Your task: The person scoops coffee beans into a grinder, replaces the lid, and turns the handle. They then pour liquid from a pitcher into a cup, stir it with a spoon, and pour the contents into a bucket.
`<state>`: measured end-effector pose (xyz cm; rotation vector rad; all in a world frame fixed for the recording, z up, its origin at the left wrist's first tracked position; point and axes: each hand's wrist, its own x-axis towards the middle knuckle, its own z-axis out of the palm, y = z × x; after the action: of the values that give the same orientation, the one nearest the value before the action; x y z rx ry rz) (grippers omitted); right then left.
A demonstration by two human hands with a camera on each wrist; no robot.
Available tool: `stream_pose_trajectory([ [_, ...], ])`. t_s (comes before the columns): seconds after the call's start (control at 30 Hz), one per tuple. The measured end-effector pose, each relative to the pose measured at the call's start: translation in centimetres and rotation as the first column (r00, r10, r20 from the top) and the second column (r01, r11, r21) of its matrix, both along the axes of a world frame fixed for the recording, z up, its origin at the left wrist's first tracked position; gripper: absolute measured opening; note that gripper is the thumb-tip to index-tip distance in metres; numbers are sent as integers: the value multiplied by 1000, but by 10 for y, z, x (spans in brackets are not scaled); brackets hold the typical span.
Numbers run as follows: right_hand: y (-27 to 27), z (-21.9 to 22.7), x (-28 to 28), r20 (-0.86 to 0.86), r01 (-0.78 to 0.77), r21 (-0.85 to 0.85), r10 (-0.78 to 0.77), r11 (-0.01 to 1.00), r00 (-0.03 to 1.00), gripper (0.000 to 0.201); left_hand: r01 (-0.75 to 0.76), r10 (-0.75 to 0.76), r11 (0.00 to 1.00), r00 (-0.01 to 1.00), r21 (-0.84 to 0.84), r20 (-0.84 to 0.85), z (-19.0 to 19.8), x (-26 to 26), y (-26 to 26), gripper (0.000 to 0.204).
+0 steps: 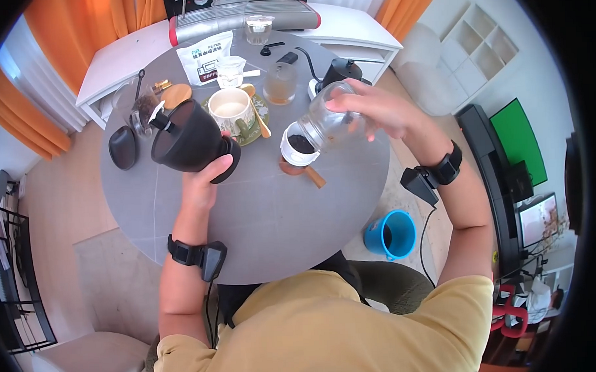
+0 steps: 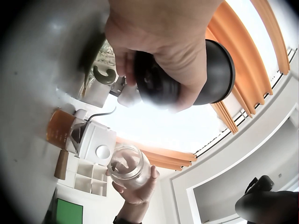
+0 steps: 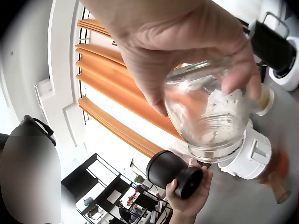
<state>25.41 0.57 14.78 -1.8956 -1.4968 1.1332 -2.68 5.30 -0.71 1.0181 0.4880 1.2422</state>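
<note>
My left hand (image 1: 202, 181) grips the narrow lower part of a black coffee grinder body (image 1: 186, 139), tilted above the left side of the table. My right hand (image 1: 382, 109) holds a clear glass jar (image 1: 332, 122) by its sides, mouth tipped down to the left. The jar's mouth is right at the rim of a white coffee dripper (image 1: 299, 157), with dark coffee grounds (image 1: 301, 144) inside. Flecks of grounds cling to the jar's inner wall (image 3: 219, 116). Beneath the dripper is a glass server with a wooden handle (image 1: 315, 178).
A mug (image 1: 231, 107) and a wooden spoon (image 1: 263, 125) rest on a green saucer behind the dripper. A coffee filter bag (image 1: 205, 58), a glass with amber liquid (image 1: 280, 88) and a black lid-like piece (image 1: 123, 147) surround them. On the floor stands a blue bucket (image 1: 390, 235).
</note>
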Motion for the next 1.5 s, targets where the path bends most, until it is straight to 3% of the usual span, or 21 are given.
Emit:
stream_pose_trajectory([
  [0.3,8,12,-21,221,-68,-63,81,996,972,96,-5,5,1000,1000,5,16,-1,-1,0,49],
  [0.37,2,22,-35,377,-113,-34,117,993,919,93,-3,3,1000,1000,6,10,-1,-1,1,50],
  [0.4,4,18,-33,378,-113,-35,118,993,918,93,1,-1,1000,1000,10,3,-1,-2,1,50],
  [0.47,9,10,-29,469,-248,97,175,964,865,89,0,0,1000,1000,9,1,-1,-2,1,50],
  [0.7,7,16,-40,501,-267,73,196,961,843,85,0,0,1000,1000,10,-1,-1,-2,0,50],
  [0.77,5,16,-42,571,-332,107,215,937,792,82,-5,5,1000,1000,17,0,1,-1,-1,49],
  [0.87,-1,21,-53,652,-291,74,174,954,738,78,-11,12,1000,1000,23,-1,2,-1,-2,49],
  [1.07,2,18,-49,554,-319,107,210,942,806,75,-5,5,1000,1000,28,-8,1,-2,-1,49],
  [1.17,-5,16,-52,671,-332,149,152,931,726,75,-9,9,1000,1000,29,-3,2,-1,-1,49],
  [1.3,-7,9,-41,622,-315,223,114,922,775,74,-12,11,1000,1000,27,8,2,0,-2,49],
  [1.37,-6,7,-32,472,-232,229,101,945,876,69,-3,3,1000,1000,31,-5,-1,-1,0,50],
  [1.4,-5,1,-25,473,-232,230,100,945,876,69,3,-3,999,1000,34,-16,-2,-1,1,50],
  [1.47,-5,-15,-7,153,-102,363,49,926,987,87,2,-2,1000,1000,31,-16,-1,-1,1,50],
  [1.5,-9,-18,1,153,-102,366,49,925,987,87,1,-1,1000,1000,30,-15,0,-1,1,50],
])
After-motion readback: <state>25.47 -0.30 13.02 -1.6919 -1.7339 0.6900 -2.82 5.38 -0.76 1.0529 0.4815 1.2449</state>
